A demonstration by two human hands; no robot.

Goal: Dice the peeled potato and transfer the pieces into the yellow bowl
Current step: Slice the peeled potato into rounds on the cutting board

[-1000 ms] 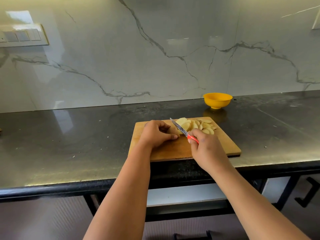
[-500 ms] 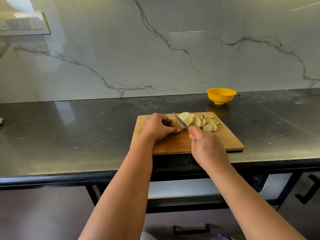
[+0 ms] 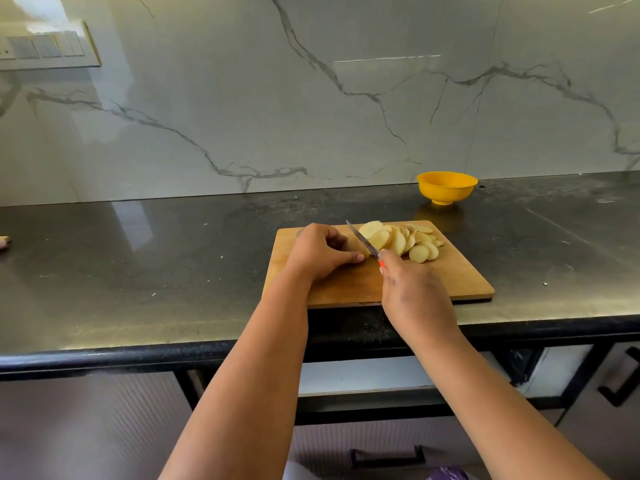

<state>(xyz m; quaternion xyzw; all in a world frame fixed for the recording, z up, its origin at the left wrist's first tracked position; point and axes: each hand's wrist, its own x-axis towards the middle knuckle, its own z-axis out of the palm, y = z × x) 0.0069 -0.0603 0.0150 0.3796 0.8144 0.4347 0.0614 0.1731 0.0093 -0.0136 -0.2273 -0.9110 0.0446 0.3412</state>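
A wooden cutting board lies at the counter's front edge. Several round potato slices are fanned out on its far right part. My right hand grips a knife by its red handle, the blade angled up to the left, just left of the slices. My left hand has curled fingers and holds what remains of the potato against the board, mostly hidden under the fingers. The yellow bowl stands apart behind the board, near the wall.
The dark stone counter stretches left and right of the board. A marble backsplash rises behind it, with a switch panel at upper left. A small object lies at the far left edge. Drawers with handles sit below.
The view has drifted slightly. The knife has shifted a little to the left across the potato and my right hand has lowered; my left hand keeps its hold.
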